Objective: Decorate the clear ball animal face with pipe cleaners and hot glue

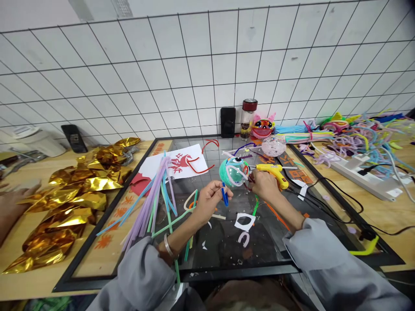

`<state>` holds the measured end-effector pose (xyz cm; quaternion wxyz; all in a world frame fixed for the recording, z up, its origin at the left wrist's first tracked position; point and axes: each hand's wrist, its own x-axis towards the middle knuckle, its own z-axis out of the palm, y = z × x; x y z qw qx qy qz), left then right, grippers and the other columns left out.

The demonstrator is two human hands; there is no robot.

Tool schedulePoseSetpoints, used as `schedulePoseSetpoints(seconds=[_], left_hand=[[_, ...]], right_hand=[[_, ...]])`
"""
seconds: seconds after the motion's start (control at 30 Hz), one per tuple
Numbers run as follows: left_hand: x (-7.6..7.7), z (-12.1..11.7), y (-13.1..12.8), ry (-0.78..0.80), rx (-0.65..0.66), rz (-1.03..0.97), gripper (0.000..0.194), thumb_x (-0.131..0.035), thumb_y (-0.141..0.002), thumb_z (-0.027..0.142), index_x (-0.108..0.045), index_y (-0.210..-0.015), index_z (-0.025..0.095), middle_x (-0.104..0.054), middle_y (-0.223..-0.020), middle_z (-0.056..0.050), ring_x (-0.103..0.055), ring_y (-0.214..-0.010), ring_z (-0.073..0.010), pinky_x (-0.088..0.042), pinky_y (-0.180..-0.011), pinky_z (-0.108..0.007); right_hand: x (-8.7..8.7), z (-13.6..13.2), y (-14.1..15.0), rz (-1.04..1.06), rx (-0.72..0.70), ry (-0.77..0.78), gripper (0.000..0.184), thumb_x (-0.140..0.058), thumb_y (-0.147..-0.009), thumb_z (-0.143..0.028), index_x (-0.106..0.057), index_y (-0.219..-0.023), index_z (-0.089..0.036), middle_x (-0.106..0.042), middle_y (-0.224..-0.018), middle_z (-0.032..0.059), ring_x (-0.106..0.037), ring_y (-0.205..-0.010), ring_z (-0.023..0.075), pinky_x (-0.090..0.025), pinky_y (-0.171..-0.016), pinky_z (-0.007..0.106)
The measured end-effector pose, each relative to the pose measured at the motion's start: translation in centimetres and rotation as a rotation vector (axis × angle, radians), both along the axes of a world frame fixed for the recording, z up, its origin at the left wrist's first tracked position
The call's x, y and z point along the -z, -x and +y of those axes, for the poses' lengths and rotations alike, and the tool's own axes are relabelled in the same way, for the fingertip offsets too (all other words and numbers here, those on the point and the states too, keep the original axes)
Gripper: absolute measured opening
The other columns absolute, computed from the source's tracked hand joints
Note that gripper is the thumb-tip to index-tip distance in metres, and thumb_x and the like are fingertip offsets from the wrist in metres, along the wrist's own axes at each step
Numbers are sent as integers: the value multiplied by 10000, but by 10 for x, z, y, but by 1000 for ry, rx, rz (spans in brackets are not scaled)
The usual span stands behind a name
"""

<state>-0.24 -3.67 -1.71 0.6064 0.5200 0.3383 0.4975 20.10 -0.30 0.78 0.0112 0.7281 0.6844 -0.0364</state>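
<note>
My left hand [210, 201] pinches a blue pipe-cleaner piece [225, 195], bent into a narrow loop, above the dark glass board. My right hand [264, 185] is closed, its fingers bent beside the right edge of a clear ball [239, 177] wound with green pipe cleaner. What those fingers grip is hidden. The ball carries a googly eye and a pale lilac strip. Right behind the right hand is a yellow glue gun [275, 171], nozzle toward the ball, a glue stick out its back. Below lie a white paper cutout [245, 221] and a curved lilac piece [244, 239].
Long pastel pipe cleaners [158, 203] and a white sheet [175, 163] with red cutouts lie left. Gold foil [74, 194] is farther left, beside another person's hand [16, 203]. Black cables [337, 181] run right to a power strip [363, 177]. A glass bottle [248, 121] stands behind.
</note>
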Motion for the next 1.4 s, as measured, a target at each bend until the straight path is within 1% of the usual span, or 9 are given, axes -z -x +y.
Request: schedulePoseSetpoints(seconds=[0.5, 0.67, 0.73, 0.87, 0.93, 1.03, 1.2, 1.3, 1.4], left_hand=[[0, 4, 1, 3, -31, 27, 440, -751, -749, 559, -575, -816, 161, -724, -792, -56, -627, -638, -131, -501, -626, -261], [-2, 4, 2, -6, -55, 7, 446, -771, -729, 559, -584, -805, 161, -704, -752, -40, -613, -637, -130, -487, -596, -250], [-3, 5, 3, -20, -85, 11, 437, -770, -730, 555, -592, -791, 161, -698, -729, -36, -599, -627, -125, -493, -611, -253], [-5, 8, 5, -46, -163, 38, 422, -766, -729, 553, -615, -790, 164, -679, -683, -27, -588, -640, -131, -488, -607, -248], [-4, 9, 6, -55, -192, 61, 406, -758, -738, 542, -634, -793, 160, -669, -673, -25, -579, -639, -131, -481, -594, -242], [-4, 11, 8, -78, -234, 83, 381, -740, -756, 525, -660, -787, 154, -653, -671, -21, -546, -606, -115, -455, -566, -228], [-10, 12, 10, -158, -300, 112, 337, -728, -765, 483, -683, -789, 150, -562, -618, 11, -458, -552, -90, -396, -523, -220], [-15, 11, 12, -205, -330, 149, 300, -709, -788, 446, -693, -777, 147, -554, -621, 10, -437, -557, -87, -377, -536, -226], [-19, 10, 12, -233, -323, 138, 320, -713, -785, 469, -707, -772, 149, -577, -645, -1, -449, -577, -95, -382, -552, -240]], right_hand=[[-10, -4, -5, -55, 7, -8, 297, -559, -820, -156, -660, -1097, -115, -742, -1028, 200, -710, -970, 312, -439, -682, 321], [-19, -4, -22, 44, 92, -178, 298, -562, -793, -187, -675, -1062, -126, -752, -952, 182, -711, -903, 313, -439, -679, 333], [-21, -1, -30, 262, 159, -313, 304, -606, -742, -211, -671, -1030, -138, -745, -845, 135, -699, -813, 287, -450, -682, 341], [-23, 3, -42, 1122, 198, -464, 323, -689, -614, -260, -612, -917, -180, -660, -670, 18, -619, -606, 191, -481, -624, 326], [-25, 2, -44, 1461, 109, -414, 388, -737, -597, -308, -603, -943, -195, -670, -716, 19, -605, -599, 171, -480, -586, 313], [-28, -4, -41, 1654, -65, -237, 463, -768, -650, -376, -627, -1063, -223, -710, -848, 51, -612, -631, 169, -465, -542, 303], [-30, -17, -26, 1650, -246, -86, 634, -858, -615, -445, -649, -1181, -250, -666, -810, 19, -573, -637, 145, -479, -582, 287], [-28, -26, -14, 1493, -355, 3, 622, -863, -605, -497, -672, -1138, -240, -645, -763, 13, -580, -650, 153, -480, -588, 278], [-25, -35, -2, 1278, -413, -2, 526, -838, -645, -433, -688, -1106, -228, -622, -737, -3, -581, -675, 159, -490, -630, 285]])
